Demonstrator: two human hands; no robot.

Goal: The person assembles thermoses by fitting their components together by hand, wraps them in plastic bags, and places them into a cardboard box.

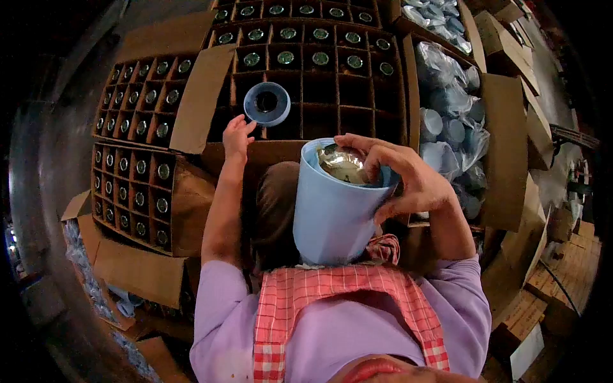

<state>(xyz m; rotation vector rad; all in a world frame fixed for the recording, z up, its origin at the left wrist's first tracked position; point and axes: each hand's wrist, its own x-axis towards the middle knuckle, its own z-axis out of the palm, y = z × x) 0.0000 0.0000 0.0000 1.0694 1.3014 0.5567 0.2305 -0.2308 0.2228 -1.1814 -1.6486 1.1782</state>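
My right hand [408,175] grips the rim of a light blue cylindrical container [335,217], which stands upright against my apron. Inside its mouth sits a shiny silvery rounded piece [345,163], partly covered by my fingers. My left hand [239,135] reaches forward, its fingertips at the lower left edge of a blue ring-shaped part [267,104] with a dark centre. That part is over the divided carton [271,152]. Whether my left fingers pinch the ring is hard to make out.
Two divided cartons of round silvery tops [151,96] [131,198] stand at the left. At the right an open box holds blue cups in clear plastic [452,131], its flap [504,153] spread outward. More cartons [565,281] lie at the far right.
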